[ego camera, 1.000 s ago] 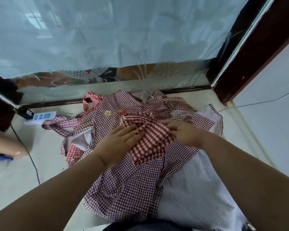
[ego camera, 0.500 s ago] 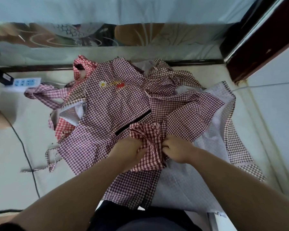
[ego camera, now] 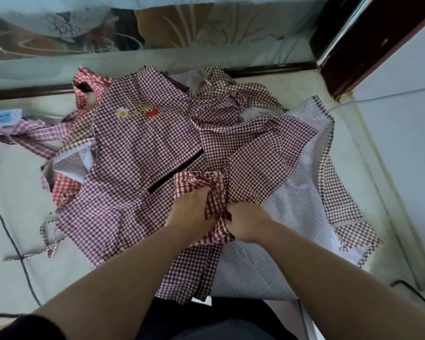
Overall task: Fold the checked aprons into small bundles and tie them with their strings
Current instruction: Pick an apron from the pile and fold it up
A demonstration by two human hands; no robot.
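A small folded bundle of red-and-white checked apron (ego camera: 201,185) lies on top of a heap of checked aprons. My left hand (ego camera: 190,212) grips its left side with curled fingers. My right hand (ego camera: 247,223) grips its lower right edge, fingers tucked into the cloth. Under the bundle spreads a maroon checked apron (ego camera: 133,153) with a daisy patch and a black pocket slit. Loose checked strings (ego camera: 32,136) trail off to the left.
A pale apron lining (ego camera: 297,209) is spread to the right. A white power strip (ego camera: 0,117) and a black cable (ego camera: 15,244) lie on the floor at left. A dark wooden door frame (ego camera: 378,45) stands at the right; a low patterned panel (ego camera: 157,28) runs along the back.
Both hands pulled the bundle toward me from the middle of the heap. They went from lying flat on it to gripping it with curled fingers. The view tilted down.
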